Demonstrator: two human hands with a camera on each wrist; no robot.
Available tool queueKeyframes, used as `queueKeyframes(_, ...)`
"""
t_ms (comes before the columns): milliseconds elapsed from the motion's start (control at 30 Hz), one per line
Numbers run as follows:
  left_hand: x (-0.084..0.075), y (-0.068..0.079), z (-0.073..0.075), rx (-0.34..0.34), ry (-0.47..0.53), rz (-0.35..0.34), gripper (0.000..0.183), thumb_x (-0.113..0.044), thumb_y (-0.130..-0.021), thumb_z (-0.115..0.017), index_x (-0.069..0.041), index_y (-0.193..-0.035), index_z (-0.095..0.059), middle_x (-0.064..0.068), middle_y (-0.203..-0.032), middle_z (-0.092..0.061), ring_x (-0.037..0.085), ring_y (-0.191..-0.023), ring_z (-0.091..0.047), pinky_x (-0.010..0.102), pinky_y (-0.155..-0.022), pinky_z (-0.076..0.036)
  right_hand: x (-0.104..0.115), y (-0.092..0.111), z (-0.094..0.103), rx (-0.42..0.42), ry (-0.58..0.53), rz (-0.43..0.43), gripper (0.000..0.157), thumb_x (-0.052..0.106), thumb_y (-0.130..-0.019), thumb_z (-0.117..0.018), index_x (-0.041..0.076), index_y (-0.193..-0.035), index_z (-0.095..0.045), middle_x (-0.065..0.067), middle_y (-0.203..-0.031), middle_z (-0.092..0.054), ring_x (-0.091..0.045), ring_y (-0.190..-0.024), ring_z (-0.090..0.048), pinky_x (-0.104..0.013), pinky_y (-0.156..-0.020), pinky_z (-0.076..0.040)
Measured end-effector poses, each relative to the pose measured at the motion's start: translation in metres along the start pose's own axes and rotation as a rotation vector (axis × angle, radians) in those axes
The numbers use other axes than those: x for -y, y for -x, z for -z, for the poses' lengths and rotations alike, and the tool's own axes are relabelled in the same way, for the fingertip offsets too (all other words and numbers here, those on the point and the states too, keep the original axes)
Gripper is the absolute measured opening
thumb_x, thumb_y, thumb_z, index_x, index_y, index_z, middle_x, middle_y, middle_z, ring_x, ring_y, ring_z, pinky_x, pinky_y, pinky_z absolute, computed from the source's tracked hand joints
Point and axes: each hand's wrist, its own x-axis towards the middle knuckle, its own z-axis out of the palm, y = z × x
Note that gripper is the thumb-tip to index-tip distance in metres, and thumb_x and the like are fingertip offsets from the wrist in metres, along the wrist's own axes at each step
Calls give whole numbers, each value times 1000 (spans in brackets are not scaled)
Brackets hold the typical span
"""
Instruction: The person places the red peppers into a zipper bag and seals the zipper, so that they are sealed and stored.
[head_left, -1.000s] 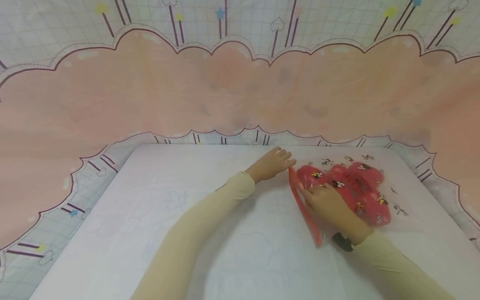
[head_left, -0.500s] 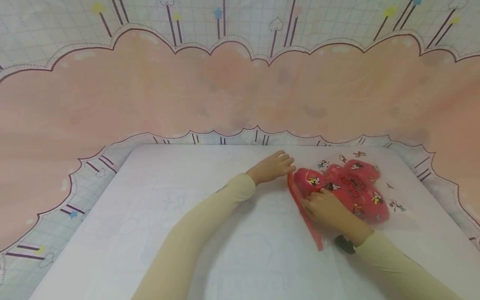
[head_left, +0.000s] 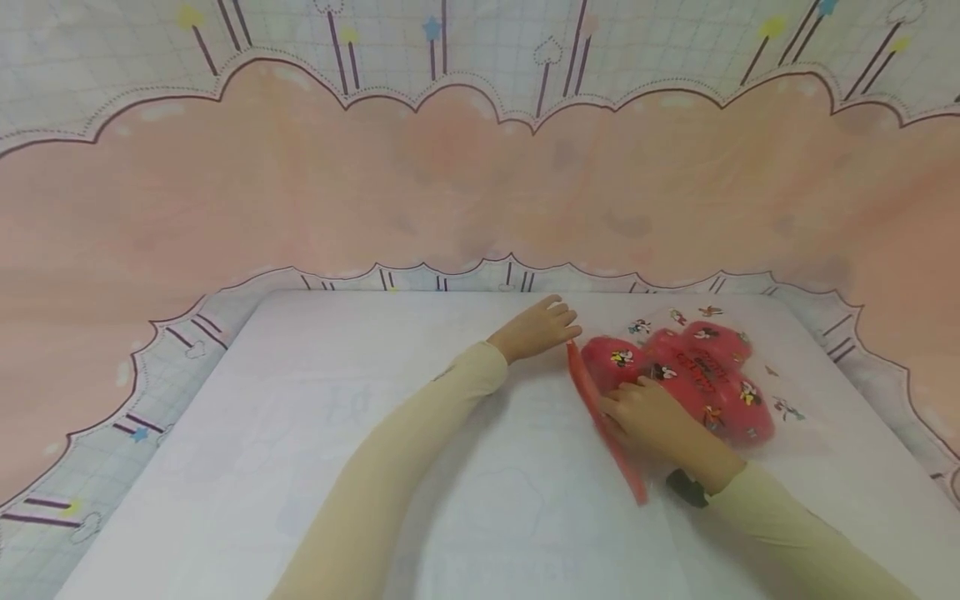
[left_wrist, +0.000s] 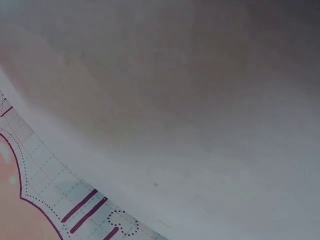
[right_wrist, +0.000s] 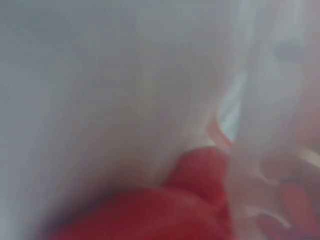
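A clear zip bag [head_left: 791, 437] with cartoon prints lies on the right part of the white table. Through its plastic shows a puffy red item [head_left: 686, 375] with rounded lobes. Along the bag's left edge runs a red zip strip [head_left: 600, 417]. My left hand [head_left: 534, 331] pinches the far end of this strip. Farther down, my right hand [head_left: 648, 421] pinches the bag's edge beside the strip, its fingertips partly hidden. The right wrist view has the red item [right_wrist: 155, 212] blurred and close up; the left wrist view has no hand in it.
The white table [head_left: 465, 500] spreads out to the left and in front of the bag. A peach and white printed cloth [head_left: 420, 192] rises behind it and along both sides. A dark wrist camera [head_left: 686, 487] sits under the right wrist.
The bag with its red item has slid a little left, and its strip's near end has moved slightly nearer. My right hand's fingers have curled in more at the bag's edge.
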Motion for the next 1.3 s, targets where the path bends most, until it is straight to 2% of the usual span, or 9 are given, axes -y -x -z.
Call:
queueKeyframes(200, 4, 10, 6, -87, 16, -34, 23, -8, -94, -49, -21, -111, -59, -1, -109, -63, 16, -109, -58, 35, -106, -40, -1, 0, 19, -54, 9, -27, 16, 23, -80, -72, 12, -92, -69, 0, -72, -64, -15, -67, -58, -37, -73, -53)
queueKeyframes(367, 5, 19, 16, -136, 31, -54, 23, -7, -94, -52, -21, -111, -57, -1, -110, -63, 14, -110, -58, 34, -109, -38, -5, -4, 36, -64, -32, -100, 14, 20, -81, -71, 11, -91, -66, 3, -66, -56, -12, -61, -48, -30, -64, -52)
queueKeyframes(567, 3, 26, 23, -259, 52, -75, 22, -4, -93, -52, -20, -106, -58, -1, -104, -63, 14, -104, -59, 33, -106, -41, -8, -14, 51, -95, -36, -109, 30, 15, -78, -75, 9, -103, -59, -2, -75, -61, -16, -65, -54, -34, -66, -55)
queueKeyframes(700, 1, 30, 24, -296, 36, -102, 21, -3, -93, -52, -19, -104, -58, -1, -101, -63, 14, -101, -59, 32, -104, -42, -6, -27, 48, -91, 14, -64, 26, 7, -76, -72, 11, -90, -51, 2, -63, -49, -14, -56, -45, -27, -54, -47)
queueKeyframes(867, -2, 36, 22, -280, 2, -149, 18, -4, -93, -52, -19, -102, -58, -2, -97, -62, 15, -99, -59, 31, -103, -43, 6, -35, 32, -89, 103, 17, 18, 3, -76, -67, 10, -77, -51, 3, -55, -40, -12, -48, -35, -22, -45, -36)
queueKeyframes(967, -3, 41, 20, -245, 11, -163, 18, -6, -93, -54, -20, -103, -57, -2, -98, -62, 14, -100, -60, 31, -103, -43, 14, -39, 22, -76, 138, 25, 10, 8, -79, -68, 9, -82, -58, 2, -57, -44, -11, -49, -37, -22, -45, -36)
queueKeyframes(1100, -3, 46, 18, -206, 63, -159, 17, -7, -93, -55, -18, -105, -58, -2, -102, -63, 14, -102, -59, 30, -103, -43, 22, -43, 17, -22, 186, 10, 17, 14, -81, -69, 5, -95, -61, 0, -60, -51, -12, -50, -42, -23, -46, -42)
queueKeyframes(1233, -4, 50, 19, -261, 106, -141, 17, -6, -92, -55, -17, -102, -61, -2, -100, -64, 14, -100, -59, 30, -102, -43, 27, -46, 17, 38, 216, -19, 21, 15, -83, -67, 3, -99, -60, -2, -60, -52, -12, -49, -45, -25, -47, -47)
queueKeyframes(1300, -5, 50, 22, -311, 112, -138, 17, -5, -91, -55, -16, -100, -63, -2, -98, -64, 14, -98, -59, 29, -101, -44, 29, -46, 17, 18, 215, -45, 19, 15, -83, -66, 3, -97, -60, -1, -56, -50, -13, -47, -43, -26, -45, -46)
